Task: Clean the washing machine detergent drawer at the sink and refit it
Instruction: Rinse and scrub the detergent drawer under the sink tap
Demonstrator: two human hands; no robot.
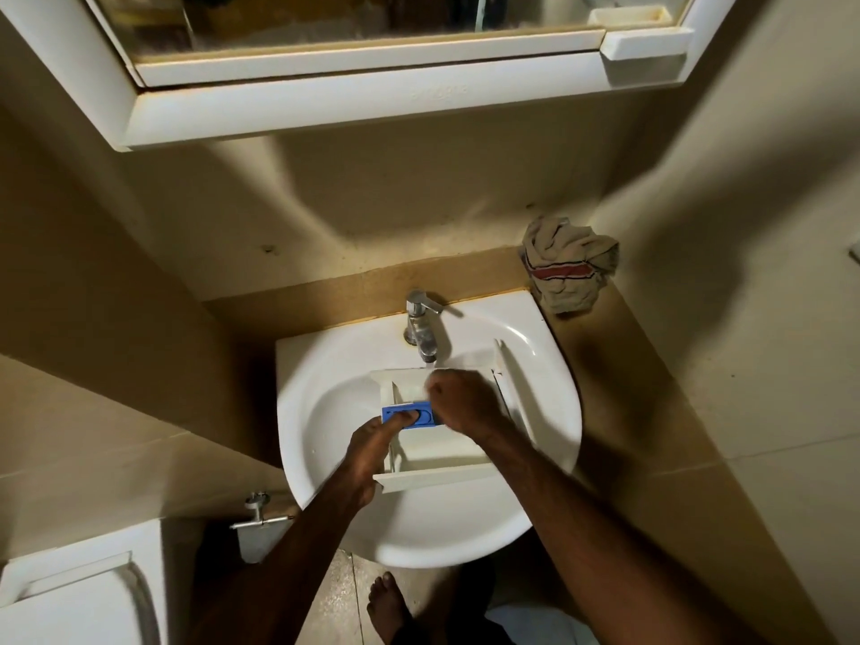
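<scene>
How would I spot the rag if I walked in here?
Start at the white sink and its chrome tap. On the tan ledge past the basin's far right corner sits a crumpled beige rag, the only cloth there, marked by a red stripe.

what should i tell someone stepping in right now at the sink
Left hand: holds the detergent drawer at its left side, thumb on the blue insert.
Right hand: fingers curled inside the drawer's back compartment, apparently rubbing; whether it holds anything is unclear.
Drawer sits in the sink under the tap, water apparently running.
Rag lies on the ledge, right of the sink.
Left: finish rinsing, then refit.
</scene>
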